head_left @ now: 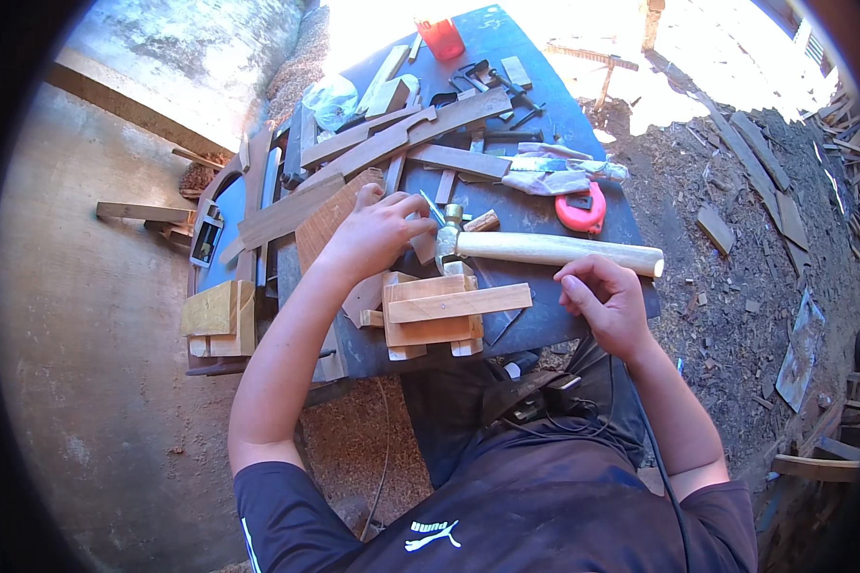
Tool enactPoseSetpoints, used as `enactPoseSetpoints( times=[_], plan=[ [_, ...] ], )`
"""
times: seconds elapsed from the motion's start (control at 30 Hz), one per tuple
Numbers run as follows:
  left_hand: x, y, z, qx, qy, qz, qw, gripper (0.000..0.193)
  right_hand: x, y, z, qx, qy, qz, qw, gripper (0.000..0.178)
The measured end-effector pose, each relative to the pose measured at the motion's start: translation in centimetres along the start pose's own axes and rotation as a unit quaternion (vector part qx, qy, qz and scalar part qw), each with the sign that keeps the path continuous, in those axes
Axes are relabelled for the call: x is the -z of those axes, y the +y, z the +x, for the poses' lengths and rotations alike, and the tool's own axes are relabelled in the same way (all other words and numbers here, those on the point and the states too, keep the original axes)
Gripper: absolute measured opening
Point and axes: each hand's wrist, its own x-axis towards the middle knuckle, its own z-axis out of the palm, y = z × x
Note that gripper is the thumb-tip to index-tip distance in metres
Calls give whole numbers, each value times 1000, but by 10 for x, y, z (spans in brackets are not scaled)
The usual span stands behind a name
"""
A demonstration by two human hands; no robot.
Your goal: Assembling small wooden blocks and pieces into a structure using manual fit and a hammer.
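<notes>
My left hand [377,232] is bent over the cluttered tabletop, beside a brown board. A slim blue pen [431,207] sits at its fingertips, apparently pinched there. Just right of it a hammer [554,250] lies with its metal head to the left and its pale wooden handle pointing right. Below the head, near the table's front edge, stands a small assembly of wooden blocks [435,331] with a narrow strip [461,304] across its top. Under the handle's right end, my right hand [607,301] has thumb and forefinger together; whatever they hold is hidden.
Boards [373,151] and black clamps [492,81] crowd the blue table [506,29]. A pink tape measure [581,208] and a crumpled cloth [549,172] lie at its right; a red cup [440,38] stands far back. Wood blocks [222,315] rest left. A cable runs past my right arm.
</notes>
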Motion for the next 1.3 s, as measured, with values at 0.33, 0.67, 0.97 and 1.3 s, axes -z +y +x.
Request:
enactPoseSetpoints(
  times=[0.33,0.67,0.97,1.3],
  plan=[
    [77,63,-31,93,119,-205,967,42,0,6,-2,9,2,28,1000,13],
    [104,115,-8,156,53,-309,937,60,-1,9,1,11,-2,49,999,13],
    [93,145,3,263,13,-258,929,63,0,12,1,69,-4,62,996,15],
    [84,147,-6,272,52,-232,932,68,-3,19,1,102,-3,53,993,15]
  ],
)
